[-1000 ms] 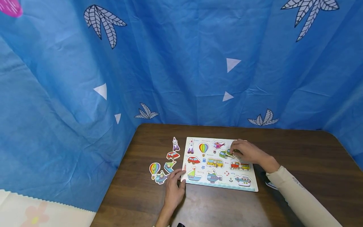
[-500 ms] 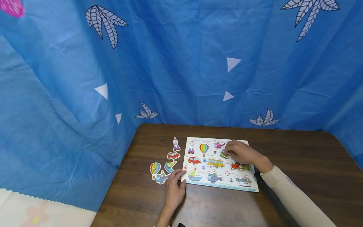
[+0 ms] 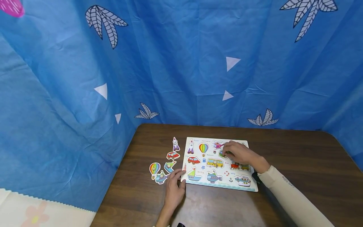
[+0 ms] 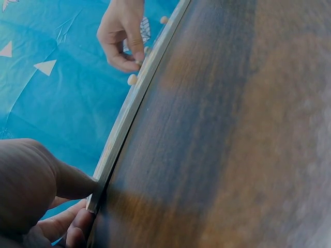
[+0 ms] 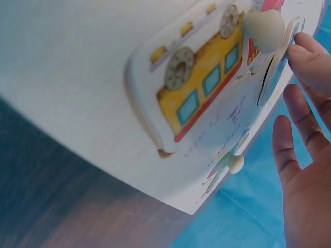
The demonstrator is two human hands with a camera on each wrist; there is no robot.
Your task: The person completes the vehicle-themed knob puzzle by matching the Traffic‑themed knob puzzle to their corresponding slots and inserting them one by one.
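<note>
Apparently light, stiff and best held by its edge, the green piece (image 5: 280, 58) was pinched by the right hand (image 3: 241, 152) over the puzzle board's (image 3: 226, 168) far half; the left hand (image 3: 174, 189) gripped its near-left corner.

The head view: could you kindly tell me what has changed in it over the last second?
The right hand has moved left over the board, carrying the piece it pinches; nothing was let go. The left hand still holds the board's near left corner, and the loose pieces lie where they were.
</note>
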